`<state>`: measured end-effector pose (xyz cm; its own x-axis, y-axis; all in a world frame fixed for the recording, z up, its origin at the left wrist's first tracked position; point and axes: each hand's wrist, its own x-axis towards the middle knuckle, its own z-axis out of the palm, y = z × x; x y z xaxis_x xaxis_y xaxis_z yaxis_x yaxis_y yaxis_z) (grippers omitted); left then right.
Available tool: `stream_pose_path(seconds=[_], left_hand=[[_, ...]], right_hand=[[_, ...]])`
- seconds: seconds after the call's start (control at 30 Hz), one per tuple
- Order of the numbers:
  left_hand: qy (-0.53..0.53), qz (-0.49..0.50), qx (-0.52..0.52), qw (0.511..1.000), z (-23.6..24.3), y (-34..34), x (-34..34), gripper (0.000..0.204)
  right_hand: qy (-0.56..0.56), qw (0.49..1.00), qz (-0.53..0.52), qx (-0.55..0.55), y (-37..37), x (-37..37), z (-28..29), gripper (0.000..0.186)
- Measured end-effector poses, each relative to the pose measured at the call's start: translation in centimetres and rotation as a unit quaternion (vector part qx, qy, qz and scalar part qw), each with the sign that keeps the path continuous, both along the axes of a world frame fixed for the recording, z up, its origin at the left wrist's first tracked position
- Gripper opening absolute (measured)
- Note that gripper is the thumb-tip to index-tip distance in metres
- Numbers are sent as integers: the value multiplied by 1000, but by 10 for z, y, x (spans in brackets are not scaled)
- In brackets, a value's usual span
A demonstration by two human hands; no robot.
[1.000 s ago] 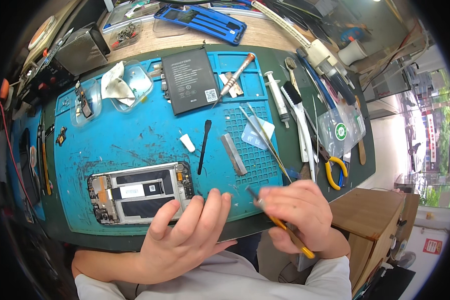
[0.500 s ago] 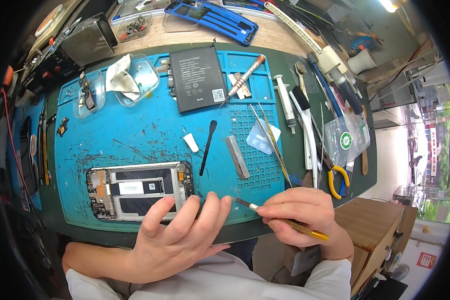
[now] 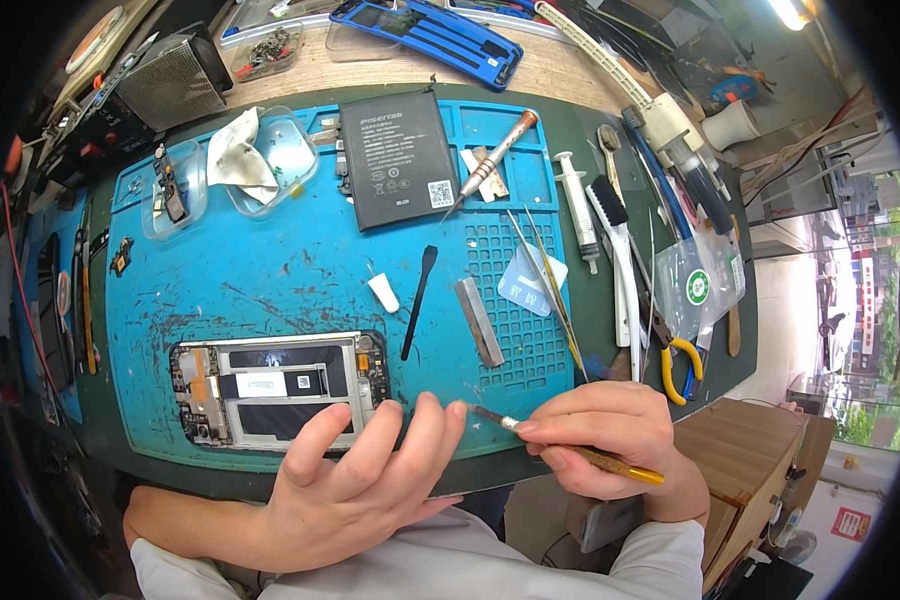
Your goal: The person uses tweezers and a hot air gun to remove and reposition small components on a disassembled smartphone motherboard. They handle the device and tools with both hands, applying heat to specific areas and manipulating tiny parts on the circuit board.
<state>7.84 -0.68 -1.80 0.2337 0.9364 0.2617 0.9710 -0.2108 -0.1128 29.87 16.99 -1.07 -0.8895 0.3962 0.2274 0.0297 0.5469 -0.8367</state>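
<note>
My left hand (image 3: 365, 480) hovers palm-down with curled fingers apart, holding nothing, over the lower edge of an opened phone frame (image 3: 280, 365) on the blue mat (image 3: 190, 280). In my right hand (image 3: 600, 440) is a slim tool (image 3: 635, 472) with a yellowish handle, silver collar and dark tip, gripped between thumb and fingers. Its tip is at or very near my left index fingertip; contact is hard to tell. Above my hands lie a black spudger (image 3: 418, 300), a white cap (image 3: 383, 292) and a grey metal strip (image 3: 478, 320).
A black battery (image 3: 390, 160), clear trays of parts (image 3: 180, 225) and a screwdriver (image 3: 495, 160) sit at the back. Tweezers (image 3: 555, 300), syringe (image 3: 580, 210), brush (image 3: 620, 260) and yellow-handled pliers (image 3: 685, 370) lie right. A blue phone housing (image 3: 480, 55) lies beyond the mat.
My right hand has turned its tool flatter, bringing the tip left and down to my left fingertips. My left hand has shifted only slightly, and the view has moved a little.
</note>
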Motion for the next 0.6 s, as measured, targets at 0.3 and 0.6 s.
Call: stream_pose_path(seconds=[0.3,0.6], left_hand=[[-5,1,-1,1000,0,0,0,57],[-5,-30,9,999,-4,0,-3,66]], right_hand=[[12,1000,-2,4,0,-2,0,32],[13,1000,-3,-2,-1,-1,-1,32]])
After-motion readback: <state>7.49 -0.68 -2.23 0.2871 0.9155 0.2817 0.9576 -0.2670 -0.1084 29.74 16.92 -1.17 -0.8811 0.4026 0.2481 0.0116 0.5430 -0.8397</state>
